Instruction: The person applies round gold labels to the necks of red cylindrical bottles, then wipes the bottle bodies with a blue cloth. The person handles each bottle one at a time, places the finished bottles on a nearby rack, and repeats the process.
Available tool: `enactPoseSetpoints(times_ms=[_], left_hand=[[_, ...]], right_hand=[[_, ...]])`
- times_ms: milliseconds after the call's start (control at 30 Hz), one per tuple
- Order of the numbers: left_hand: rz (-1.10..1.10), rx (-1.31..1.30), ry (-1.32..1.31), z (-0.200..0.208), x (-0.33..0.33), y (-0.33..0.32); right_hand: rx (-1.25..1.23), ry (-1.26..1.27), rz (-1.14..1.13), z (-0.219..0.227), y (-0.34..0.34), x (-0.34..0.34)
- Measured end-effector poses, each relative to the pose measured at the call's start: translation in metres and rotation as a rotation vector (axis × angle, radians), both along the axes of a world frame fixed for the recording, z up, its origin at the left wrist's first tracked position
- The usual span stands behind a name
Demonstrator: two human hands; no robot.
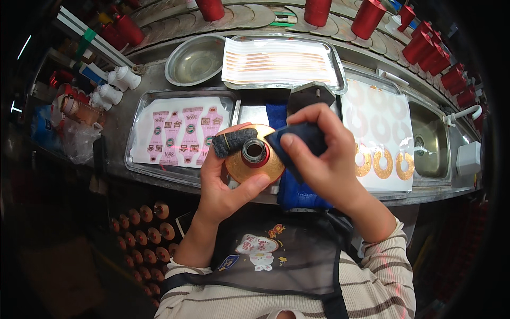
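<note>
My left hand (218,183) is wrapped round a bottle (271,171) with a gold shoulder and a red ring at its open neck, tipped so the mouth faces up at me. One finger of that hand wears a dark grey cloth sleeve (234,142) tied with a thin band. Between thumb and fingers, my right hand (324,154) pinches a dark blue flat piece (303,139), cloth or soft rubber, I cannot tell which. Its edge is against or just beside the gold shoulder. The bottle's lower body is hidden. Below lies a blue cloth (300,191) on the counter's front edge.
Left is a metal tray (139,114) with pink labels; behind, a metal bowl (172,66) and a tray of gold-striped strips (340,69). Right are a sheet of gold rings (404,127) and a sink (433,159). Red bottles (316,13) stand on a conveyor (244,18).
</note>
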State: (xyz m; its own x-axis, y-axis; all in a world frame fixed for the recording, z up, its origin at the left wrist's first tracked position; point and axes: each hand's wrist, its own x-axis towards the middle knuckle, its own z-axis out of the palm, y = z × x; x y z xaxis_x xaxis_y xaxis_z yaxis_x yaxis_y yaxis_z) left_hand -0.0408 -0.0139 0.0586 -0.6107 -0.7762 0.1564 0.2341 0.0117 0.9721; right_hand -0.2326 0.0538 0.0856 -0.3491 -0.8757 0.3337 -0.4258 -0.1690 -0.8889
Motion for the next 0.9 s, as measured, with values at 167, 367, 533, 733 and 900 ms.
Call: enactPoseSetpoints(times_ms=[167,367,533,733,900], left_hand=[[-0.02,0.027,0.001,-0.005,0.003,-0.001],[-0.044,-0.273,-0.157,-0.019,0.014,-0.017],[0.176,-0.449,-0.164,-0.03,-0.001,0.002],[0.466,-0.435,-0.126,-0.043,-0.029,0.02],[0.548,-0.717,-0.215,-0.033,-0.031,0.012]], right_hand=[[-0.041,-0.089,-0.024,0.001,-0.001,-0.008],[-0.139,0.209,-0.108,0.0,0.002,-0.007],[-0.308,0.548,0.038,0.005,0.032,0.022],[-0.383,0.523,0.278,0.002,0.024,0.044],[-0.297,0.446,0.19,0.018,0.019,0.001]])
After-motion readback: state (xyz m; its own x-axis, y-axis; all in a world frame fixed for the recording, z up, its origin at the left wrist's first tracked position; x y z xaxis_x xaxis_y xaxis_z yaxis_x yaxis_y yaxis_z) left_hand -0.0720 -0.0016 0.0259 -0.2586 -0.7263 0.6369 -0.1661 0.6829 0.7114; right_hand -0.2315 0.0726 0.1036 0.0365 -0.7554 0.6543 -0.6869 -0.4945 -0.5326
